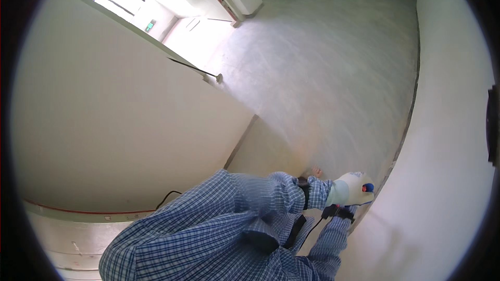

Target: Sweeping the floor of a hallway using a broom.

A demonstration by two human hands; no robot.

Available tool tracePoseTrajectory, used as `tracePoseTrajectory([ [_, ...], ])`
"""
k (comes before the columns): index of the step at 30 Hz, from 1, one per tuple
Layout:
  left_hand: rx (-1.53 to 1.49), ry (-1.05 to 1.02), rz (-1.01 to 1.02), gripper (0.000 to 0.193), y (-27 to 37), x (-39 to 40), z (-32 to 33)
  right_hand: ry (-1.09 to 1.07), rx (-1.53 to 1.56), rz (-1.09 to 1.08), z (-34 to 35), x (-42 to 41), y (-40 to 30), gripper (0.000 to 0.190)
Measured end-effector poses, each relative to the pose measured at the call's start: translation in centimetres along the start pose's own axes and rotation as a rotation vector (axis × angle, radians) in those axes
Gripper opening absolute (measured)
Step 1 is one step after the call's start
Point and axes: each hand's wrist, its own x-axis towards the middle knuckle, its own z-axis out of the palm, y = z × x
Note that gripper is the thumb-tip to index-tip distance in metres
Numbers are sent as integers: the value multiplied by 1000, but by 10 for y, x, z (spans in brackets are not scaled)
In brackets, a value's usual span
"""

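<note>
My left hand (352, 188), in a white glove with blue on the finger side, is at the lower right, close to the white wall. Its fingers look curled, and a small red object (365, 189) shows among them; most of that object is hidden. The forearm in a blue checked sleeve (320, 192) bears a black strap. My right forearm (331, 242) rises from below, with a black device (338, 211) strapped near the wrist and a cable hanging from it. My right hand is out of sight behind the left glove.
The white wall (441, 125) runs along the right, with a dark strip at its foot. A beige wall (129, 113) with a corner stands left. Concrete floor (332, 66) stretches ahead. A thin rod with a knobbed end (218, 78) is near the bright doorway. Bare skin (316, 171), body part unclear, shows by the sleeve.
</note>
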Motion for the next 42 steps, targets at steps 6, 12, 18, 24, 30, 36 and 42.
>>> tracePoseTrajectory([
  [6,-123,144,422,20,33,17,8,-86,46,-95,52,4,-80,28],
  [12,113,-36,345,22,61,23,14,111,-71,-34,-45,-47,-53,28],
  [18,-506,-312,-412,28,-41,-20,125,197,-80,76,-74,-86,7,28],
  [24,-247,-53,-261,30,8,-7,67,-71,-72,-2,14,-61,-7,29],
  [30,-486,-47,102,14,36,-26,0,28,644,-32,95,-21,-13,34],
  [36,-623,-181,-223,6,48,-50,-1,258,841,-265,138,-118,-14,38],
  [42,-682,-1038,217,28,-34,-42,71,785,1067,-698,58,-155,121,40],
])
